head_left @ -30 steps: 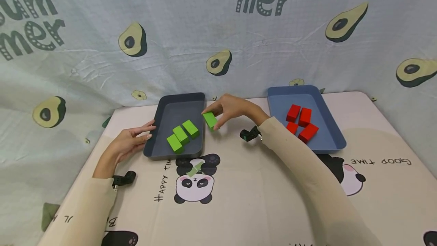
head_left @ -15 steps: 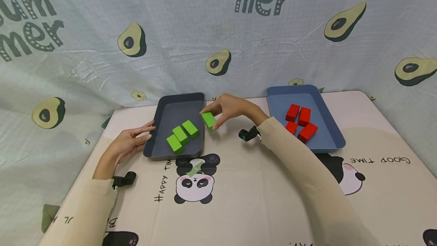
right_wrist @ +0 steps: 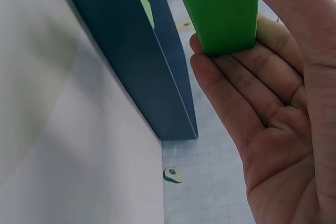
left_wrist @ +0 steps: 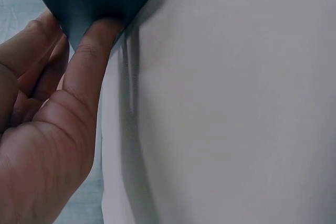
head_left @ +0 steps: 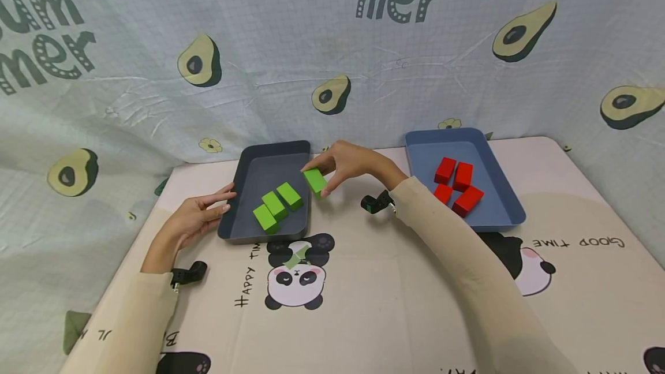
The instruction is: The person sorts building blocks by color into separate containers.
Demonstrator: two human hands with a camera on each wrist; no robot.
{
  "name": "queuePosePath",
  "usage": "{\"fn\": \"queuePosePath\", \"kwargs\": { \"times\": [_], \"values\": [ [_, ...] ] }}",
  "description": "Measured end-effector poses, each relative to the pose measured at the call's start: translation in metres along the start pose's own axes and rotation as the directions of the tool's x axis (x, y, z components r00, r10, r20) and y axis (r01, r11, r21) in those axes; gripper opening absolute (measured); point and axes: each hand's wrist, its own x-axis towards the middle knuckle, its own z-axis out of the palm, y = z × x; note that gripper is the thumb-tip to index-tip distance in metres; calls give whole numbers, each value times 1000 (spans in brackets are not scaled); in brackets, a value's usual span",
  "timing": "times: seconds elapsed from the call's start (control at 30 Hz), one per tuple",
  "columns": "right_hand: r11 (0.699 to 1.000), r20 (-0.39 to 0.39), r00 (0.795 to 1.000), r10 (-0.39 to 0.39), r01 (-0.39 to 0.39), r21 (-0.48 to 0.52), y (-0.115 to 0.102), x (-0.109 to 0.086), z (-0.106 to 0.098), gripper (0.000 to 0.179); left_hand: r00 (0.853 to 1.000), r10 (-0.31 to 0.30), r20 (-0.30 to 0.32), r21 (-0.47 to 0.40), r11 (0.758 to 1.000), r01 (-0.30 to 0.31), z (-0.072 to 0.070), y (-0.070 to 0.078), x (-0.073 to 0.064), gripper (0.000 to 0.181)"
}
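A green block (head_left: 314,182) is pinched between the thumb and fingers of my right hand (head_left: 351,161), raised just off the right rim of the dark grey tray (head_left: 265,166). In the right wrist view the green block (right_wrist: 223,17) rests against the fingertips, beside the tray's outer wall (right_wrist: 126,51). Several other green blocks (head_left: 274,205) lie inside that tray, toward its near end. My left hand (head_left: 193,219) touches the tray's left side with extended fingers. In the left wrist view, the thumb (left_wrist: 86,66) lies against the tray's corner (left_wrist: 94,3).
On the right stands a blue tray (head_left: 501,189) holding several red blocks (head_left: 463,175). A cloth with pandas (head_left: 295,287) covers the table. Behind both trays hangs a curtain (head_left: 270,103) with avocado prints.
My right hand has shifted slightly left with the green block, nearer the grey tray's right rim. The left hand and the trays stay in place.
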Motion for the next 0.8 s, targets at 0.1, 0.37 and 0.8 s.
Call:
{"fn": "queuePosePath", "kwargs": {
  "times": [0.1,0.37,0.8],
  "values": [
    [1000,-2,1000,2,-2,-6,-2,1,0,69,1000,3,-7,11,1000,-3,0,0,0,65],
    [1000,3,1000,4,-4,23,-2,3,2,69,1000,14,-4,10,1000,-14,-1,-3,1,64],
    [1000,3,1000,3,-3,5,-2,6,3,70,1000,20,7,4,1000,-20,-1,-4,3,62]
  ]
}}
